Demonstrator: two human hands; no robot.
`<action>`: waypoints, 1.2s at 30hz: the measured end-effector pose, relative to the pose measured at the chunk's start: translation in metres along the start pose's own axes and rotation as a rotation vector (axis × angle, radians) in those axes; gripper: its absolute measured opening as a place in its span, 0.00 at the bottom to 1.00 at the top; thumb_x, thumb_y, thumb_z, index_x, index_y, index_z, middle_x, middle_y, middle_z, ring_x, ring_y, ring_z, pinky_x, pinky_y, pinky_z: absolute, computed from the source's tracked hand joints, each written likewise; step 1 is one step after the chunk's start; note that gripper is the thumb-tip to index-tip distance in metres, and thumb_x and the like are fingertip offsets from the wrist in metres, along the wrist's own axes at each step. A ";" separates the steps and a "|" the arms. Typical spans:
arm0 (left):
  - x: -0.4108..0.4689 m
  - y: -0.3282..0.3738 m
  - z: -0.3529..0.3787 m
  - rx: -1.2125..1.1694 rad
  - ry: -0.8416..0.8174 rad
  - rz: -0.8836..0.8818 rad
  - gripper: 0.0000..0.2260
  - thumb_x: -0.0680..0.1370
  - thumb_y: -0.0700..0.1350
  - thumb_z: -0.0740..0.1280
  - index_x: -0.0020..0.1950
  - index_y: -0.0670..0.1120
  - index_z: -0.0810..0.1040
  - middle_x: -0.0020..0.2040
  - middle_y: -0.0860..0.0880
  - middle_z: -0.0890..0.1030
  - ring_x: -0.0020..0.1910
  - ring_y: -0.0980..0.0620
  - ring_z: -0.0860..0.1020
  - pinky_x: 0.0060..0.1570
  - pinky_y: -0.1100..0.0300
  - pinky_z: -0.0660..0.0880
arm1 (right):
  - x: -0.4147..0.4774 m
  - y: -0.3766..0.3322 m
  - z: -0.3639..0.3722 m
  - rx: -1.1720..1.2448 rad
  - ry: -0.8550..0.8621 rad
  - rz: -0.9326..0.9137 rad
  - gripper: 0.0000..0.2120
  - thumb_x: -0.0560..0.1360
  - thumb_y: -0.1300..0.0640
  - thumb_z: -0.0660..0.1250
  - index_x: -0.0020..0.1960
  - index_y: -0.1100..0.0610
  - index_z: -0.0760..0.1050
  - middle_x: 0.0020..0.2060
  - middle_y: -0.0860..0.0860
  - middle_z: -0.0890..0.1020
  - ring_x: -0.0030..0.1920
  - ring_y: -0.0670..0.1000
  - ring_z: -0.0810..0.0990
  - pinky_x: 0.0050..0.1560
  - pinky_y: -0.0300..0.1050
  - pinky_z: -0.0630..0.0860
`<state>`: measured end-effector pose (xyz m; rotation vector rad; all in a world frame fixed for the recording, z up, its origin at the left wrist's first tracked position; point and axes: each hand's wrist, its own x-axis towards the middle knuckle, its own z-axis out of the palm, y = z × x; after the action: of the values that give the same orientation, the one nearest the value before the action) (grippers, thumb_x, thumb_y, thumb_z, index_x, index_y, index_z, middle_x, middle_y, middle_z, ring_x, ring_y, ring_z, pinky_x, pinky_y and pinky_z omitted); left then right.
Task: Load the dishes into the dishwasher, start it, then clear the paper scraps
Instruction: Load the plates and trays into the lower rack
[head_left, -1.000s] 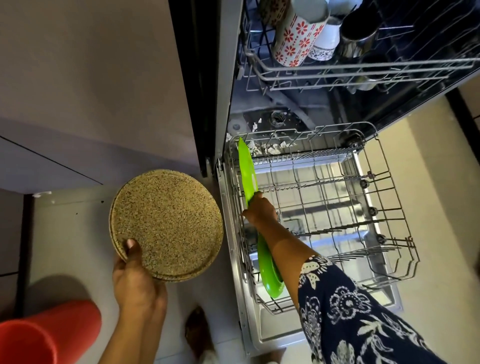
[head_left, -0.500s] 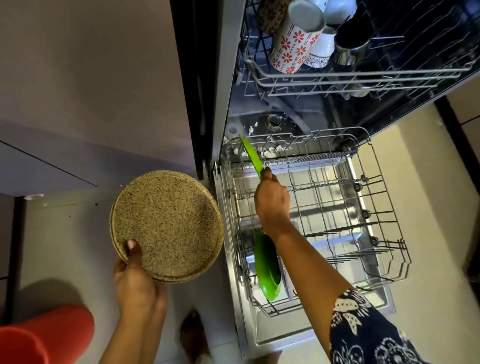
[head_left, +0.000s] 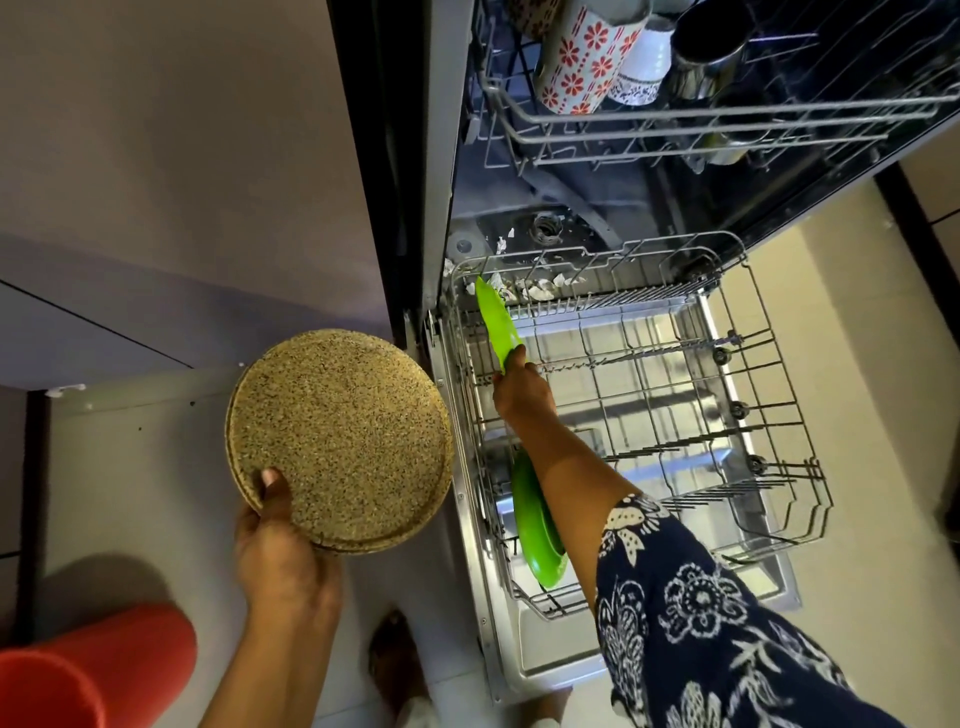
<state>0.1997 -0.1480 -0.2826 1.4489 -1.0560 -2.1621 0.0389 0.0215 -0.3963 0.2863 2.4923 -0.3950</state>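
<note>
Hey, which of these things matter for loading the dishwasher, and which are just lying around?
Job: green plate in the right hand, second green plate racked, speckled plates in the left hand, lower rack, paper scraps.
Lying about: red container, grey cabinet.

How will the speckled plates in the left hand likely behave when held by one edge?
Probably stiff: the speckled plates look flat though the left hand holds only one edge. Likely light for their size, since one hand carries what looks like a stack. The grainy matte face may resist slipping under the thumb.
</note>
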 end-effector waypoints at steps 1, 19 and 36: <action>0.001 0.000 -0.001 0.005 0.003 0.000 0.09 0.82 0.44 0.59 0.49 0.51 0.78 0.41 0.60 0.84 0.55 0.54 0.78 0.51 0.52 0.77 | 0.003 -0.001 -0.003 0.000 -0.008 0.006 0.29 0.81 0.53 0.55 0.76 0.60 0.46 0.69 0.61 0.67 0.66 0.63 0.69 0.62 0.56 0.69; 0.008 -0.010 -0.009 0.054 -0.048 -0.051 0.07 0.81 0.45 0.59 0.54 0.50 0.76 0.48 0.55 0.84 0.57 0.51 0.78 0.54 0.47 0.77 | 0.003 0.003 -0.010 -0.227 -0.023 -0.200 0.40 0.77 0.66 0.61 0.77 0.50 0.37 0.77 0.53 0.48 0.69 0.61 0.67 0.60 0.57 0.73; -0.094 -0.040 0.015 0.420 -0.372 -0.252 0.09 0.79 0.45 0.63 0.59 0.50 0.75 0.53 0.49 0.81 0.53 0.49 0.79 0.51 0.50 0.76 | -0.183 0.135 -0.095 1.597 -0.375 0.186 0.12 0.74 0.65 0.65 0.56 0.59 0.76 0.48 0.56 0.83 0.51 0.57 0.81 0.52 0.54 0.78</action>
<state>0.2314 -0.0563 -0.2476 1.4399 -1.6145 -2.5715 0.1751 0.1590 -0.2438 0.8958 1.2560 -2.0256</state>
